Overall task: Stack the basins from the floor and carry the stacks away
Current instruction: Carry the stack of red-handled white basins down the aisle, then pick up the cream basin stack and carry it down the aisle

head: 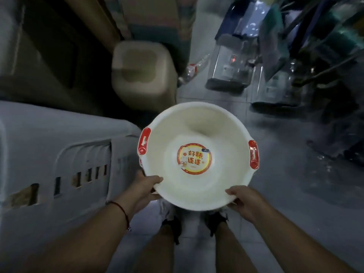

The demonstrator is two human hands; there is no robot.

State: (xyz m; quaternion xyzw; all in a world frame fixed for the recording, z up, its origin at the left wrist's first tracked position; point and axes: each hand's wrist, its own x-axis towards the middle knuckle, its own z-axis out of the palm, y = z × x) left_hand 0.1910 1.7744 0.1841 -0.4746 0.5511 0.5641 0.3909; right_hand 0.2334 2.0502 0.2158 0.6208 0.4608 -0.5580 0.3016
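A white round basin with two red handles and a round red-and-yellow sticker in its bottom is held in the air in front of me, above my legs. A second rim edge shows just under it at the left, so it looks like a stack. My left hand grips the near-left rim, thumb over the edge. The near-right rim is gripped the same way by my right hand. Motion blur softens the whole view.
A large grey plastic crate or cabinet stands close on my left. Beyond it stands a beige square stool. Glass tanks and dark shelving line the right side. A tiled floor strip runs ahead between them.
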